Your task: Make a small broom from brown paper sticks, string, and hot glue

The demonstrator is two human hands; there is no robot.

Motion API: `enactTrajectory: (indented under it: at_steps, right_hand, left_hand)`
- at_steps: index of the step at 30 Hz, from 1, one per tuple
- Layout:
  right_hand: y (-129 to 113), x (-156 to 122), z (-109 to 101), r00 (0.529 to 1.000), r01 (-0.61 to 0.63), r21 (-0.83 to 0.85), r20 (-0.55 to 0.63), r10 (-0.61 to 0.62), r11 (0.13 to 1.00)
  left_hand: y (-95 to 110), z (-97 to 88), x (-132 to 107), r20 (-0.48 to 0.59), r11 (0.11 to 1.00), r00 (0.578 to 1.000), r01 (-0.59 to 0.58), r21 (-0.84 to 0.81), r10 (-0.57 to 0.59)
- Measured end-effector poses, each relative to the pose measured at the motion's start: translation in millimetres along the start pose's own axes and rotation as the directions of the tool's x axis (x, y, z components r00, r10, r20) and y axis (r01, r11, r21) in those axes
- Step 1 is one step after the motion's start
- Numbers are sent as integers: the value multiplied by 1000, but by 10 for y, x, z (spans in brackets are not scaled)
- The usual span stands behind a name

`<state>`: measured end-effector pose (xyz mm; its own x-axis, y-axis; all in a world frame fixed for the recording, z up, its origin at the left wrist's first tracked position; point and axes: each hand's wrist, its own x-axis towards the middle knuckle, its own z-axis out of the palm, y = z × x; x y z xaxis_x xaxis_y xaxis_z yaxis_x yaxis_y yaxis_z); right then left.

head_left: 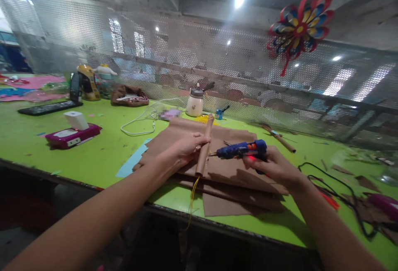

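Observation:
My left hand (183,148) is closed round a rolled brown paper tube (205,146), held tilted above a stack of brown paper sheets (230,171). A yellow strand (193,192) hangs from the tube's lower end. My right hand (273,167) grips a blue hot glue gun (241,150). Its nozzle points left and almost touches the tube's side.
A green table (102,155) carries a pink wipes pack (73,135) with a white box on it, a white cable (139,124), a cream jar (195,103), a second brown roll (280,137) and a black cord (338,192) at right. A perforated metal screen (186,55) with a pinwheel (298,26) stands behind.

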<state>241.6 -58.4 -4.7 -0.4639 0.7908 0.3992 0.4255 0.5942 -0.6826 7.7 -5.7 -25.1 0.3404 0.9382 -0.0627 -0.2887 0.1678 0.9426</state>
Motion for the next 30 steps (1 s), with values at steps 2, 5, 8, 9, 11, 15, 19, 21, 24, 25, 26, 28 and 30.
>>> enactTrajectory:
  at_steps: [2, 5, 8, 9, 11, 15, 19, 21, 24, 25, 26, 28, 30]
  right_hand:
    - [0, 12, 31, 1000, -1, -28, -10, 1, 1000]
    - [0, 7, 57, 1000, -7, -72, 18, 9, 997]
    - [-1, -13, 57, 999, -16, -85, 43, 19, 996]
    - [-2, -20, 55, 998, -24, -83, 51, 28, 996]
    - [-4, -33, 52, 997, -36, -73, 66, 41, 997]
    - [-12, -50, 51, 997, -53, -26, 63, 55, 998]
    - [-10, -52, 35, 994, -26, -6, 107, 26, 1000]
    - [-2, -52, 24, 992, -15, -5, 126, 16, 1000]
    - [5, -58, 16, 991, -15, 9, 130, 13, 1000]
    - [5, -60, 15, 992, -19, 14, 128, 17, 1000]
    - [2, -63, 15, 992, -26, 17, 125, 23, 1000]
    - [-5, -63, 15, 991, -31, 18, 128, 28, 999]
    - [-12, -57, 13, 991, -6, 17, 133, 4, 1000]
  left_hand:
    - [3, 10, -8, -4, 1000, 1000, 1, 1, -1]
    - [1, 3, 1, -11, 1000, 1000, -7, -2, 7]
    - [-7, -25, 21, -9, 1000, 1000, -6, -19, 6]
    - [-9, -35, 27, 1, 1000, 1000, 0, -27, 0]
    - [-11, -53, 35, 23, 999, 1000, 9, -41, -8]
    - [1, -61, 35, 7, 998, 1000, 12, -57, -11]
    - [22, -49, 29, -40, 997, 998, 41, -62, -43]
    - [28, -50, 36, -58, 997, 997, 47, -57, -50]
    - [23, -68, 65, -70, 997, 996, 50, -61, -54]
    - [19, -78, 77, -69, 996, 996, 56, -67, -61]
    - [15, -87, 89, -69, 995, 996, 58, -77, -64]
    - [8, -102, 107, -69, 994, 996, 46, -94, -53]
    - [9, -108, 110, -78, 994, 996, 29, -102, -37]
